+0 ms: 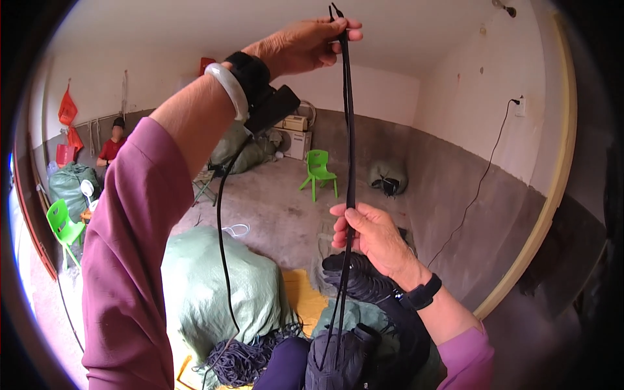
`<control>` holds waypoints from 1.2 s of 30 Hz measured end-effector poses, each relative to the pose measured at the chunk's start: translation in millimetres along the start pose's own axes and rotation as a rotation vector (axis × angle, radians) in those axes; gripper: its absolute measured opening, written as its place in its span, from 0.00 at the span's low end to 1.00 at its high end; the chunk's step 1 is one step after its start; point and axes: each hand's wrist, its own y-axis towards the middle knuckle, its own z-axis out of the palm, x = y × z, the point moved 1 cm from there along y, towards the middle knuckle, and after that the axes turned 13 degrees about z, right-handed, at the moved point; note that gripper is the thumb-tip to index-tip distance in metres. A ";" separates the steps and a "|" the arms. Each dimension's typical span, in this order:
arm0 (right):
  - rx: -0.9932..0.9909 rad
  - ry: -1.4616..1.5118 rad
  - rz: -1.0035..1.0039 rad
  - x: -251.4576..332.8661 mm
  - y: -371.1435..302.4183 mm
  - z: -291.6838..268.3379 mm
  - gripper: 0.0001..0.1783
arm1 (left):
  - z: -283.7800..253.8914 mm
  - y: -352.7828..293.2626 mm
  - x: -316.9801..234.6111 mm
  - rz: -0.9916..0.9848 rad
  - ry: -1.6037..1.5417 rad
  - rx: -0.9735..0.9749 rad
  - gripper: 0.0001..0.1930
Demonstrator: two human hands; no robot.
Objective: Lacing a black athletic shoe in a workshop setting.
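Left fingers [335, 26] pinching black cords [351, 156] high up, right fingers [359, 222] pinching them lower, pale green sack [221, 279] nearby

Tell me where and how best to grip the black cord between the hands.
Probably pinch the black cord midway between the left hand and the right hand, coming from the right: there it runs nearly upright, strands close together; below the right hand they spread, and the left forearm occupies the other side.

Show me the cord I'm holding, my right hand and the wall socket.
Cord [350, 136]: head view, its straight upper stretch.
Right hand [377, 240]: head view, middle of the hand.
Wall socket [520, 110]: head view, its white plate.
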 end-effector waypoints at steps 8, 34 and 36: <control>0.102 0.153 -0.083 20.6 2.0 -8.6 0.21 | -1.8 -5.2 3.8 -0.024 -0.083 0.014 0.15; -0.009 0.007 -0.179 86.2 -46.6 5.5 0.22 | 121.8 -96.1 42.6 -0.321 -0.194 0.175 0.24; -0.011 0.020 -0.164 83.3 -50.6 5.8 0.22 | 123.7 -98.6 42.4 -0.322 -0.210 0.190 0.24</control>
